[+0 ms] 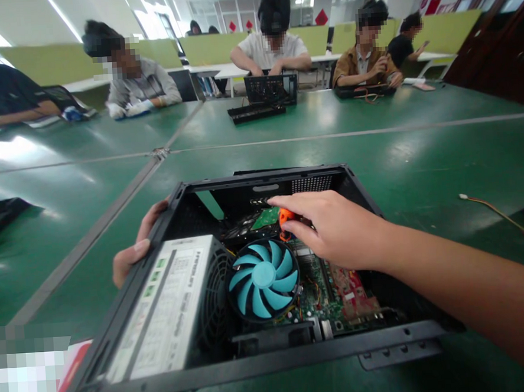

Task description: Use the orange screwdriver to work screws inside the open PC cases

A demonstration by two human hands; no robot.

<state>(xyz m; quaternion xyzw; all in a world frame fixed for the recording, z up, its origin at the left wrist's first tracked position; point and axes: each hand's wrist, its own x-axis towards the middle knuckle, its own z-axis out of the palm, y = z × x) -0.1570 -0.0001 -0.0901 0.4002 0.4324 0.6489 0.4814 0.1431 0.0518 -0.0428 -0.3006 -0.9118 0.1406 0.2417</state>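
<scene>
An opened black computer case (272,361) lies in front of me, tilted a little. My left hand (136,251) is closed round its left edge. Inside it, my right hand (326,227) grips an orange-handled screwdriver (285,218), which points down; its tip is hidden. Close by are a green circuit board (266,218) and a cooling fan (263,276) with light blue blades. A power supply (175,308) with a white label fills the left part of the case. A red card (348,291) sits on the motherboard (314,287), below my right hand.
On the green table (420,168), a thin cable (493,205) lies at right and a black panel (1,218) at left. Several people sit across the table; one has both hands in another open case (271,89). Metal strips (91,236) cross the tabletop.
</scene>
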